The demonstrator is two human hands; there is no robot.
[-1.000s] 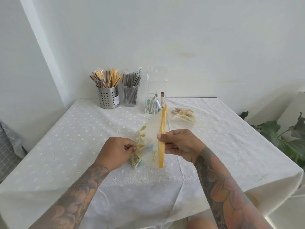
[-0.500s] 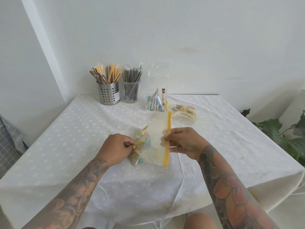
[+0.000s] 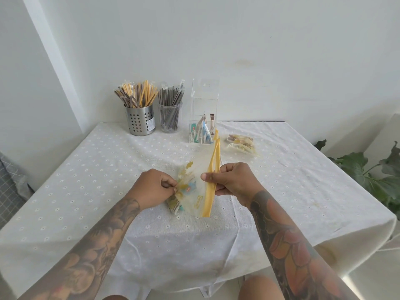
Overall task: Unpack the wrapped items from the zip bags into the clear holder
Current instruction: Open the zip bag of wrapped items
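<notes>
I hold a clear zip bag [image 3: 195, 187] with a yellow zip strip just above the middle of the table. My left hand [image 3: 152, 189] pinches its closed bottom end, where several small wrapped items bunch together. My right hand [image 3: 230, 182] grips the yellow zip edge, whose two sides have parted above my fingers. The clear holder [image 3: 203, 100] stands upright at the back of the table with a few wrapped items in its lower part. A second zip bag [image 3: 242, 144] with wrapped items lies flat to the right of the holder.
A perforated metal cup [image 3: 140, 120] of wrapped straws and a clear cup [image 3: 170, 118] of dark wrapped straws stand at the back left. The white dotted tablecloth [image 3: 86, 180] covers the table. A leafy plant [image 3: 372, 178] sits past the right edge.
The zip bag's yellow edge, pressed lower half a second ago, has risen again and its two sides have come apart near the top. My hands stay at the bag's two ends.
</notes>
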